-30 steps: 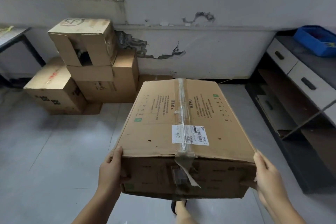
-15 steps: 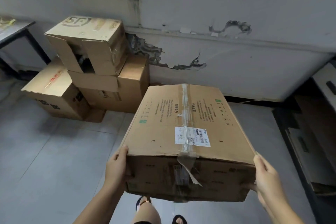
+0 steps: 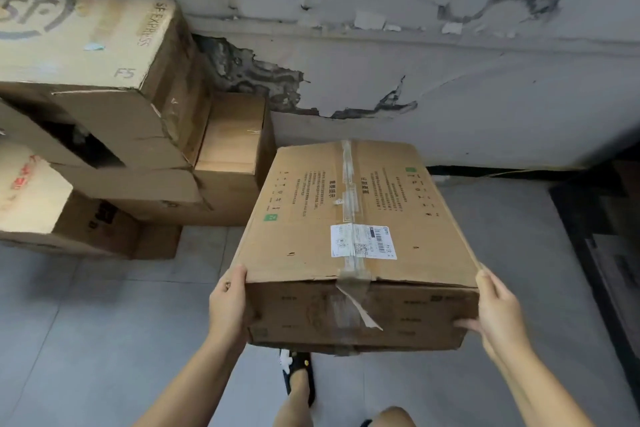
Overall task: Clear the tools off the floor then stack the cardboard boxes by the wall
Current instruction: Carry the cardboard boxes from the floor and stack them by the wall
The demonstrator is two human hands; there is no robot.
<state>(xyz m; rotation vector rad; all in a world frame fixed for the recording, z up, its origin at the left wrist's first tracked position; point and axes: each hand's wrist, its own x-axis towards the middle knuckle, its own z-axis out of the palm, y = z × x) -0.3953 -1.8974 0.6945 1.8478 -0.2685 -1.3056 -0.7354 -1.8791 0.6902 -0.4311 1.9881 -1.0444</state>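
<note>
The box (image 3: 356, 218) is in the air in front of the person, near the wall (image 3: 450, 62). The left hand (image 3: 228, 305) and right hand (image 3: 498, 315) clamp its near corners, fingers wrapped round the edges. It looks stiff, bulky and probably not heavy; a hold underneath would be safer. The stack (image 3: 114, 121) stands to the left, with bare floor (image 3: 86, 322) ahead.

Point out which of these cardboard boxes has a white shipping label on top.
The carried box, held between the left hand and right hand. The label sits beside its tape seam; the stacked boxes show none.
</note>
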